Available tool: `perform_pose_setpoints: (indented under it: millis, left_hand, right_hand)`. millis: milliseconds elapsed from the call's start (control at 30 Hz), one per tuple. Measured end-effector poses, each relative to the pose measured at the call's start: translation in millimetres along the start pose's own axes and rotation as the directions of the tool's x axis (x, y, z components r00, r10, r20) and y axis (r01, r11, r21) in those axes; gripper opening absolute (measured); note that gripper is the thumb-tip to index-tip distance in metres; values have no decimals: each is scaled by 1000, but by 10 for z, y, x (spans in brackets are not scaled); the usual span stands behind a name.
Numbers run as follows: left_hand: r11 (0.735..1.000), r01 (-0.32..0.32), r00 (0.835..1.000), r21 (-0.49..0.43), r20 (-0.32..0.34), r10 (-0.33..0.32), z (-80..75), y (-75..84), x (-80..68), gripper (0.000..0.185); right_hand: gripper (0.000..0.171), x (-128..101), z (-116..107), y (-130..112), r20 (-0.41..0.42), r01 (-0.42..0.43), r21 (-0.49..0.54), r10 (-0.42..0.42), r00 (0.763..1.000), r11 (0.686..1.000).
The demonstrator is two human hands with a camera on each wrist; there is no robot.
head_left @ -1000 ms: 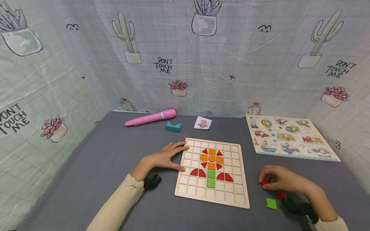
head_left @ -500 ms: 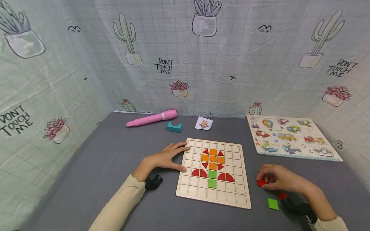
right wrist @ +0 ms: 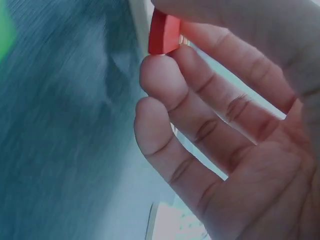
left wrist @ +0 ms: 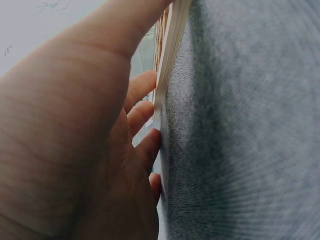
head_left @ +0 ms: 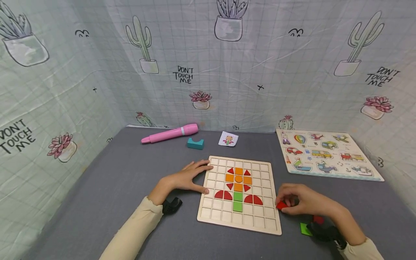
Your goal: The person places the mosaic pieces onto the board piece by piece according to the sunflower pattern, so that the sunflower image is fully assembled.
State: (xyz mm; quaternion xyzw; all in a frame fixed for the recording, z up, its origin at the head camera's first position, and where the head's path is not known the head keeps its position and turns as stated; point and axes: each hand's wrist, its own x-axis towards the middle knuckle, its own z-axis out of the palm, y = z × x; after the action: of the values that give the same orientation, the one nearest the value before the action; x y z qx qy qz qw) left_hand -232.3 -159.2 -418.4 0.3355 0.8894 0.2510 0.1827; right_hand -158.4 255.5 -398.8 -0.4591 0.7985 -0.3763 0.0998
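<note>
A wooden grid board [head_left: 240,220] lies on the grey table, with a flower pattern of red, orange and green tiles [head_left: 238,187] set in it. My left hand [head_left: 190,177] rests with straight fingers on the board's left edge [left wrist: 167,65]. My right hand [head_left: 300,202] pinches a red tile [head_left: 281,205] at the board's right edge; the right wrist view shows the red tile [right wrist: 163,33] between thumb and fingertips. A green square tile [head_left: 304,229] and another red tile [head_left: 318,219] lie on the table under that wrist.
A pink pen-like toy [head_left: 169,133], a teal block [head_left: 195,143] and a small picture card [head_left: 228,138] lie at the back. A vehicle peg puzzle [head_left: 325,154] sits at the right. Cactus-print cloth walls surround the table.
My right hand has moved left with the red tile, from the table beside the loose tiles to the board's right edge. The left hand has stayed put.
</note>
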Motion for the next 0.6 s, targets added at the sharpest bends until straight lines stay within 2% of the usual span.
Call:
perform_pose_setpoints:
  millis: [467,600]
  left_hand:
    - [1000,-8,1000,4,-2,8,4,-21,-3,86]
    - [1000,-7,1000,-1,2,7,-1,-23,5,86]
  right_hand:
    - [15,485,218,-188,143,-64,45,57,988,997]
    - [16,570,285,-208,147,-40,32,35,989,999]
